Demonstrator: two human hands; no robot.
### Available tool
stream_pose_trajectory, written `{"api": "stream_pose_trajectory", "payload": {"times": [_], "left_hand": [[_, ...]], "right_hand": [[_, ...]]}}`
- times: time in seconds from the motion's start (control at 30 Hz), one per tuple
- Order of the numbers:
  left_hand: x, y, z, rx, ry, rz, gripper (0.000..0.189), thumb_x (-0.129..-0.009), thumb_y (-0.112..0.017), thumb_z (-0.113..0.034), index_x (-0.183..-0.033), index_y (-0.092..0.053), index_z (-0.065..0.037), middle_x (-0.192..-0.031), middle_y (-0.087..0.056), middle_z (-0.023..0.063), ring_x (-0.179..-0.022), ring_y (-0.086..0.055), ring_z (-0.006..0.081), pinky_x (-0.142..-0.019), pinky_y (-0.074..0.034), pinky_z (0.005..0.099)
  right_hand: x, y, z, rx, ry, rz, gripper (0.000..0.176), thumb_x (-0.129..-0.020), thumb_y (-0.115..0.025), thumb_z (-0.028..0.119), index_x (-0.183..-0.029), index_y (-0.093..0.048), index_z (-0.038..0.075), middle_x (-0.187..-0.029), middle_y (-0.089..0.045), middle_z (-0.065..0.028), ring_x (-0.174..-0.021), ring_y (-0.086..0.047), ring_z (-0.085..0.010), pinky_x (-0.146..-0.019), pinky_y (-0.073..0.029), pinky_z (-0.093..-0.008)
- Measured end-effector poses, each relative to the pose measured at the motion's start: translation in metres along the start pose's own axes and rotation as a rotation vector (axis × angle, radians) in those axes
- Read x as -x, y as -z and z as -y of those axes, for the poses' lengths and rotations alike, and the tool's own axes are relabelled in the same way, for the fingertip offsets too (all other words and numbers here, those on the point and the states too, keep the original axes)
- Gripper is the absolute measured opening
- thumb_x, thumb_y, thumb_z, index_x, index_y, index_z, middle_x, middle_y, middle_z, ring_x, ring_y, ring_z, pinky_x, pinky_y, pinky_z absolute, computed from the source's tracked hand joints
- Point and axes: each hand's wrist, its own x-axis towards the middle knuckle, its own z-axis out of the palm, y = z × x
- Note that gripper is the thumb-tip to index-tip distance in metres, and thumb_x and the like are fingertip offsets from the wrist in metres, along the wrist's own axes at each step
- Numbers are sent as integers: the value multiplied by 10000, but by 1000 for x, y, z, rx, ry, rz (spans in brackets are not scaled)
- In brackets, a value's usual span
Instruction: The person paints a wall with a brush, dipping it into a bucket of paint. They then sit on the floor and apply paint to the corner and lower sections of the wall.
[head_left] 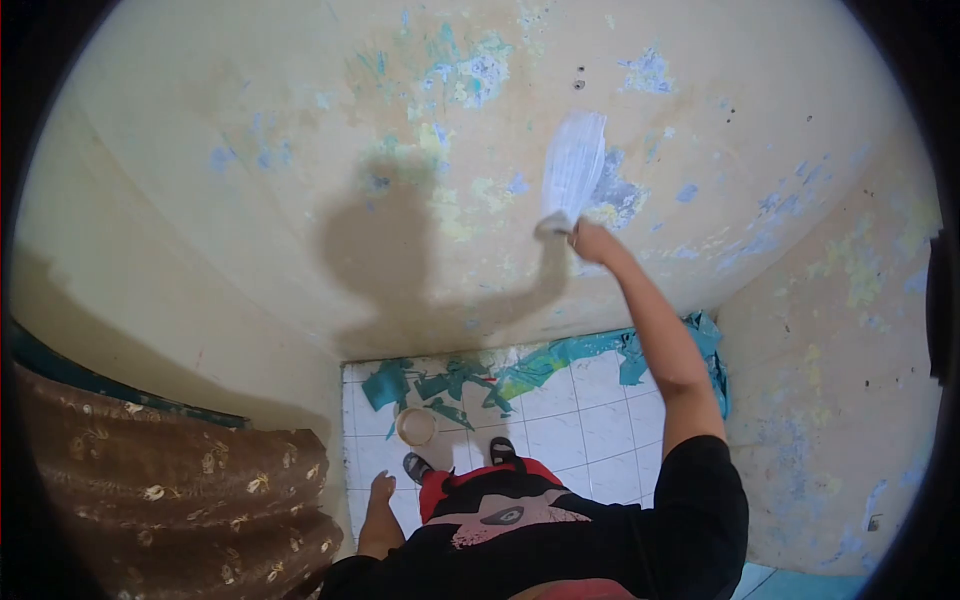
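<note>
My right hand (592,242) is raised to the wall (500,270) and closed round the handle of a brush (554,223), whose head touches the wall. Above the brush runs a streak of white paint (575,160), beside a patch of peeled blue and grey. My left hand (382,486) hangs low near my left side, above the tiled floor; its fingers look partly curled and are too small to read clearly. Near my feet a round container (416,427) with pale contents stands on the floor.
Torn teal sheet pieces (385,385) lie along the wall's foot and in the right corner. A brown patterned cloth (180,490) hangs at lower left. Side walls rise left and right; a dark object (941,305) is at the right edge. White tiles (560,430) cover the floor.
</note>
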Motion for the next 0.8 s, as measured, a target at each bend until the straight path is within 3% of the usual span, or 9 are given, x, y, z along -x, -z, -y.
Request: {"api": "stream_pose_trajectory", "payload": {"times": [0.03, 0.07, 0.1, 0.2, 0.33, 0.37, 0.53, 0.67, 0.8], "left_hand": [[-6, 3, -5, 66, 40, 22, 503, -810, -447, -220, -1238, -460, 44, -1175, -528, 260, -1092, -530, 317, -931, -414, 339], [-8, 3, -9, 134, 82, 43, 506, -813, -444, -224, -1241, -455, 46, -1200, -512, 260, -1102, -524, 318, -939, -410, 337], [-12, -3, -10, 263, 128, -83, 507, -817, -444, -222, -1247, -448, 48, -1133, -556, 256, -1028, -564, 315, -897, -435, 343], [-20, -6, -13, 302, 124, -147, 541, -776, -495, -242, -1238, -460, 38, -1085, -575, 258, -997, -563, 373, -893, -437, 371], [-26, -15, -4, 364, 214, -76, 538, -778, -492, -246, -1240, -464, 28, -1105, -566, 261, -1039, -550, 361, -914, -424, 370], [-25, -17, -2, 356, 215, -70, 535, -778, -488, -244, -1240, -466, 25, -1122, -556, 263, -1061, -536, 359, -930, -411, 370], [-6, -20, 8, 332, 214, -105, 525, -779, -481, -240, -1235, -473, 20, -1153, -540, 262, -1102, -513, 353, -959, -391, 368], [9, -20, 19, 414, 278, -67, 526, -781, -480, -248, -1232, -474, 21, -1157, -536, 265, -1109, -508, 353, -957, -392, 367], [20, -17, 24, 386, 298, -62, 525, -800, -467, -248, -1237, -459, 44, -1187, -516, 268, -1130, -495, 344, -955, -388, 361]], "right_hand": [[6, 48, 24, 17, 46, -12, 392, -840, -522, 306, -1017, -487, -42, -928, -588, -304, -886, -566, -453, -775, -444, -497], [-2, 75, 33, 33, -37, -90, 357, -838, -524, 294, -996, -518, -26, -925, -600, -280, -893, -572, -436, -773, -447, -480], [-8, 104, 41, 81, -8, -83, 321, -834, -528, 282, -960, -551, -13, -919, -612, -257, -896, -582, -411, -771, -453, -458], [14, 187, 85, 86, 66, -270, 245, -818, -545, 205, -938, -560, -9, -875, -617, -253, -855, -594, -398, -755, -462, -444], [53, 227, 125, 34, 58, -418, 293, -810, -530, 189, -967, -464, -50, -857, -599, -287, -848, -575, -435, -731, -467, -479], [54, 219, 127, 31, 56, -404, 293, -810, -530, 189, -967, -464, -50, -857, -599, -287, -848, -575, -435, -731, -467, -479], [47, 137, 120, -37, -17, -717, 341, -798, -511, 140, -1067, -380, -23, -925, -539, -291, -763, -555, -475, -681, -464, -513], [28, 51, 93, -178, -105, -667, 369, -809, -506, 147, -1110, -375, -19, -1027, -500, -265, -813, -558, -455, -688, -461, -515], [33, -23, 78, -304, -180, -568, 408, -793, -534, 132, -1147, -392, -12, -1015, -511, -289, -852, -534, -469, -714, -437, -519]]}}
